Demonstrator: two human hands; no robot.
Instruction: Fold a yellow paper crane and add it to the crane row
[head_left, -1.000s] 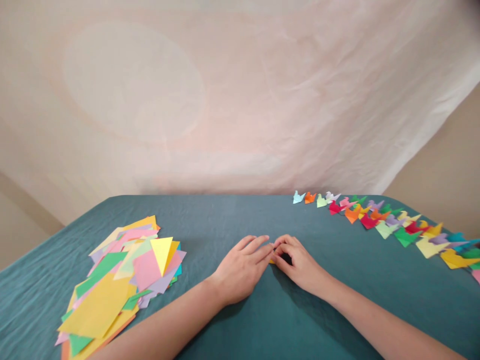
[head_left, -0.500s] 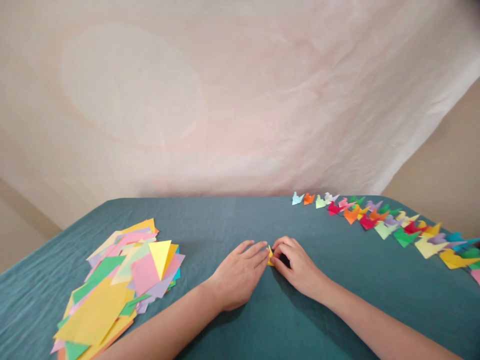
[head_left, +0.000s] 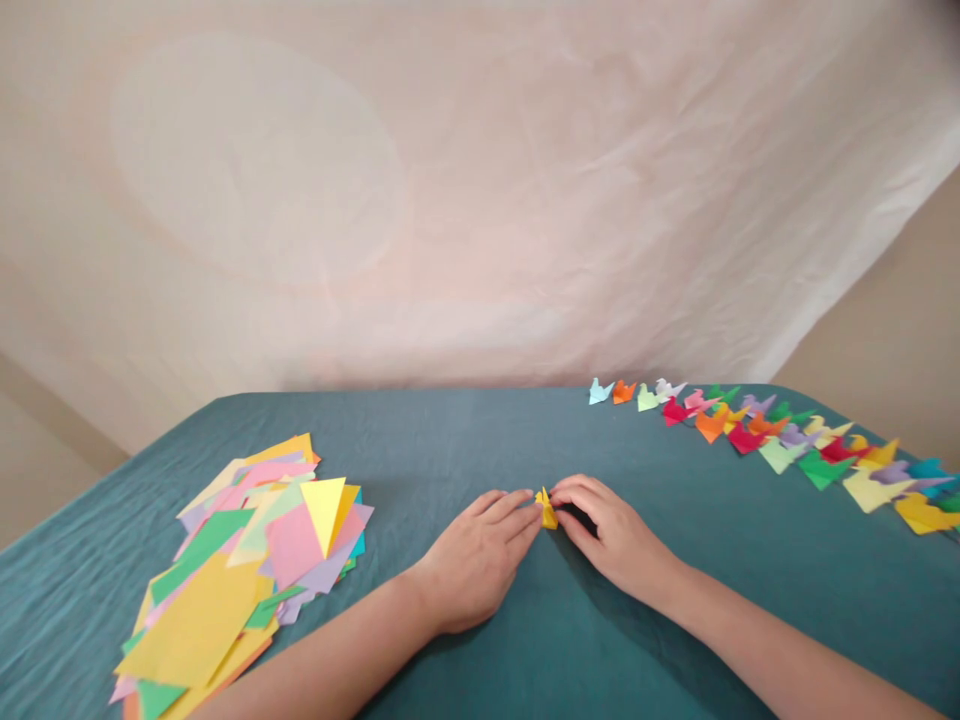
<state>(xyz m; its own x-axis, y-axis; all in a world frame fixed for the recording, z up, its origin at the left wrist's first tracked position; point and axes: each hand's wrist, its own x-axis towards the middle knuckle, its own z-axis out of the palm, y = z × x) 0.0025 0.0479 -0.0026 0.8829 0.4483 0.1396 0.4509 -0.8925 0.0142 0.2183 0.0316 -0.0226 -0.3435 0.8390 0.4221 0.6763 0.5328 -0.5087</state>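
A small folded yellow paper piece (head_left: 546, 507) stands on the teal cloth (head_left: 450, 440) between my two hands. My left hand (head_left: 476, 560) lies palm down on the cloth, fingers stretched toward the piece, fingertips touching its left side. My right hand (head_left: 611, 540) has its fingers curled and pinched on the piece's right side. Most of the paper piece is hidden behind my fingers.
A loose heap of coloured paper squares (head_left: 240, 560) lies at the left, with a folded yellow triangle (head_left: 324, 508) on top. A long row of several small folded paper figures (head_left: 780, 440) runs along the right side toward the far edge. A pale cloth backdrop (head_left: 450, 200) hangs behind the table.
The yellow piece, nearly hidden under my fingers a second ago, now stands up visibly between my fingertips. Both hands have slid slightly toward me.
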